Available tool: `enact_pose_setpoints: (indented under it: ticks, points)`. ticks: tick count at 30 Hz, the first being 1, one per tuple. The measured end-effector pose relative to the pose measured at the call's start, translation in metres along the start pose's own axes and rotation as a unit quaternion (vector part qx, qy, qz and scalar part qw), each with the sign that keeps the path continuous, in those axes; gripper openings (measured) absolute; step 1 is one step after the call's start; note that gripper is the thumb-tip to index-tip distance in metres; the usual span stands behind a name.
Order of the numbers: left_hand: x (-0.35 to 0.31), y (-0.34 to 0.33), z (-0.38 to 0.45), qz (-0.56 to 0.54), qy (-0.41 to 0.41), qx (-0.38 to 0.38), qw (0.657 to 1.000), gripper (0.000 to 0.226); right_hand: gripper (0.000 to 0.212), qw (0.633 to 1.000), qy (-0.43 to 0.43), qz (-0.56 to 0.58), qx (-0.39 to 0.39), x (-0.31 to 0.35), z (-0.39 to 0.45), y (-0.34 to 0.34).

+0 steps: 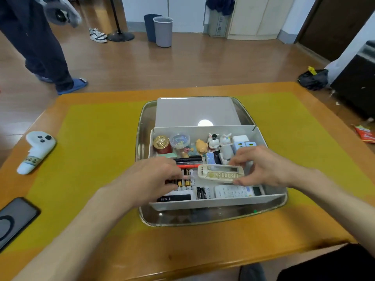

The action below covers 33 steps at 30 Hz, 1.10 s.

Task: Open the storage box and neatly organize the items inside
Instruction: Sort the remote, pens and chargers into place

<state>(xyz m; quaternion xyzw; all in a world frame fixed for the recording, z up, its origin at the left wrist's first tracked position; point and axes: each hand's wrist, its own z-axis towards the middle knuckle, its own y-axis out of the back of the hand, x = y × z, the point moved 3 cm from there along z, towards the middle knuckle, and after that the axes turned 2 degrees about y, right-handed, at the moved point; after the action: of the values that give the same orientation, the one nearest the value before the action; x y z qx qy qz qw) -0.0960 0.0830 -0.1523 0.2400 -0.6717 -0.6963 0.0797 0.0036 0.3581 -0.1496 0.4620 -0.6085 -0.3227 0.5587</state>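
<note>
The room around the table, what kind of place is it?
Probably an office or a shared workroom, not a home kitchen: wooden floor, two bins by the wall, pale cabinets, and a wooden table with a yellow mat.

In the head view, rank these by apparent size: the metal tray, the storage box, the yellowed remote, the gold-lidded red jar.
1. Metal tray
2. Storage box, standing inside the tray
3. Yellowed remote, gripped by the right hand
4. Gold-lidded red jar, though it sits farther from the camera.

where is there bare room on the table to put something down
Bare mat between the controller and the tray, and right of the tray. The box is crowded, with both hands over it.
</note>
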Motion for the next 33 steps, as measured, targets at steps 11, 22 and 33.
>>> enact_pose_setpoints:
  ticks: [11, 22, 33]
  points:
    - [-0.003, -0.036, 0.036, 0.042, 0.030, 0.091, 0.994, 0.030, 0.042, 0.988, -0.006, -0.132, 0.084, -0.010, -0.014, -0.006]
    - [0.006, -0.036, 0.046, 0.083, 0.052, 0.054, 0.994, 0.025, 0.025, 0.991, 0.044, -0.125, 0.035, 0.000, -0.006, -0.007]
    - [0.011, -0.040, 0.044, 0.088, 0.058, 0.081, 0.991, 0.004, 0.031, 0.989, 0.079, -0.078, 0.094, 0.006, -0.003, -0.020]
